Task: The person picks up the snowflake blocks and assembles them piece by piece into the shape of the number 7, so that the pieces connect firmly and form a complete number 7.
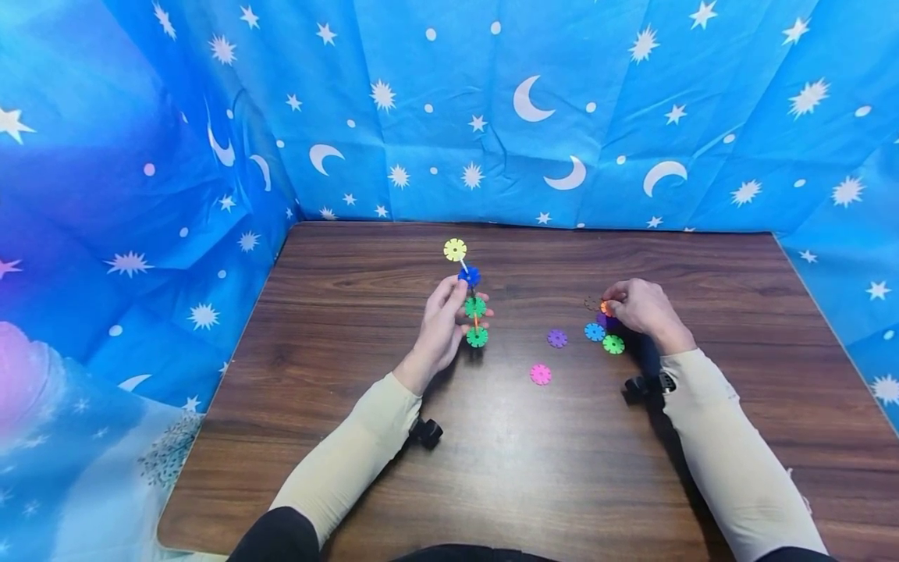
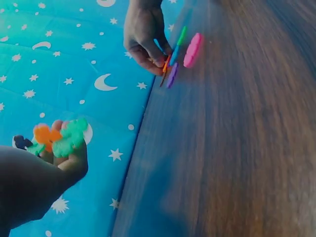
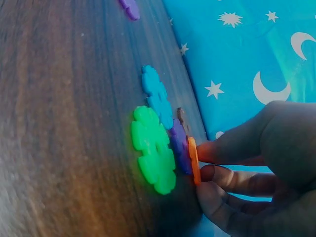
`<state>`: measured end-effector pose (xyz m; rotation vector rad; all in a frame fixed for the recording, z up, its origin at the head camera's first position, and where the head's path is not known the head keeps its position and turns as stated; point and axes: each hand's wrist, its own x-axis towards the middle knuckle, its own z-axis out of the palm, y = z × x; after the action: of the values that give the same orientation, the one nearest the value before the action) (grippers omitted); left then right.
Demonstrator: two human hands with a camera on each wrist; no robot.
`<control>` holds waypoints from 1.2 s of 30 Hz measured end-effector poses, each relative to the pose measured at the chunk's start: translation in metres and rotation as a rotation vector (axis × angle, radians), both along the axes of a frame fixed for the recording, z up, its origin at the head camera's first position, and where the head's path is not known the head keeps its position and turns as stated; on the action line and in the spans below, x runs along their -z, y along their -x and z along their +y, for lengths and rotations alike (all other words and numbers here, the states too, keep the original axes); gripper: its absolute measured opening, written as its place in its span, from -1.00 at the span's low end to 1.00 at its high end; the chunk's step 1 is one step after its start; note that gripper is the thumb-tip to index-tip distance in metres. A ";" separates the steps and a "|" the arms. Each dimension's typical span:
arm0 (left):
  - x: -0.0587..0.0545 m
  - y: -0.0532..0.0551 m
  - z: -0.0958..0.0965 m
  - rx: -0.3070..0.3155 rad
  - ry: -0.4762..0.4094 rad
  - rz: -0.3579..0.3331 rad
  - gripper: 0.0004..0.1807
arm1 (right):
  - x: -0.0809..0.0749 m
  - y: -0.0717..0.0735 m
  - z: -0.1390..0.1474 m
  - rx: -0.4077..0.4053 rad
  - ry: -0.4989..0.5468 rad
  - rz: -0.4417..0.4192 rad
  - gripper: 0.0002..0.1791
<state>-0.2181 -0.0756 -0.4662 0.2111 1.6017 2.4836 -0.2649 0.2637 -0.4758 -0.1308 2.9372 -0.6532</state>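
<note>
My left hand (image 1: 438, 324) grips a chain of notched plastic discs lifted over the table. A yellow disc (image 1: 455, 250) tops it, with a white disc seen edge-on, a blue disc (image 1: 469, 276) and two green discs below. In the left wrist view an orange disc (image 2: 47, 137) joins the green ones. At the right, my right hand (image 1: 644, 308) pinches another orange disc (image 3: 194, 160) between thumb and fingertips, low by the tabletop. Beside it lie a dark purple disc (image 3: 180, 145), a brown disc (image 1: 591, 303), a light blue disc (image 1: 594, 332) and a bright green disc (image 1: 613, 344).
Between the hands lie a purple disc (image 1: 557, 338) and, nearer me, a pink disc (image 1: 540, 375). The brown wood-grain table (image 1: 520, 468) meets a blue star-and-moon cloth (image 1: 477, 101) behind it. A small black device (image 1: 427, 432) sits at each wrist.
</note>
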 end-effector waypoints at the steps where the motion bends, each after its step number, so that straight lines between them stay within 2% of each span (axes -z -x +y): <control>1: 0.000 0.001 0.000 -0.008 0.003 -0.008 -0.65 | 0.000 0.000 0.001 -0.005 0.005 0.002 -0.77; 6: 0.000 0.001 0.003 -0.040 0.000 -0.055 -0.70 | 0.000 -0.001 0.004 -0.027 0.036 -0.019 -0.76; 12: 0.001 0.003 0.007 -0.078 -0.044 -0.055 -0.67 | -0.002 -0.002 0.003 -0.021 0.065 -0.066 -0.80; 17: 0.003 0.005 0.010 -0.127 -0.013 -0.068 -0.72 | -0.003 -0.003 0.003 -0.013 0.083 -0.068 -0.81; 21: 0.006 0.006 0.010 -0.135 0.015 -0.050 -0.60 | -0.003 -0.002 0.004 -0.011 0.088 -0.058 -0.83; 26: 0.004 0.003 0.005 -0.118 0.105 -0.019 -0.42 | -0.003 -0.001 0.005 -0.003 0.096 -0.053 -0.85; 29: 0.003 0.001 0.004 -0.132 0.130 -0.020 -0.40 | -0.003 -0.001 0.004 0.000 0.097 -0.047 -0.86; 33: 0.003 0.001 0.006 -0.151 0.073 -0.027 -0.53 | -0.003 -0.001 0.004 0.005 0.094 -0.054 -0.85; 36: 0.002 0.001 0.008 -0.138 0.005 -0.039 -0.68 | -0.003 -0.001 0.004 0.009 0.094 -0.062 -0.84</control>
<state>-0.2193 -0.0673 -0.4684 0.0528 1.6591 2.5677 -0.2640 0.2681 -0.4724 -0.1040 2.8503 -0.7820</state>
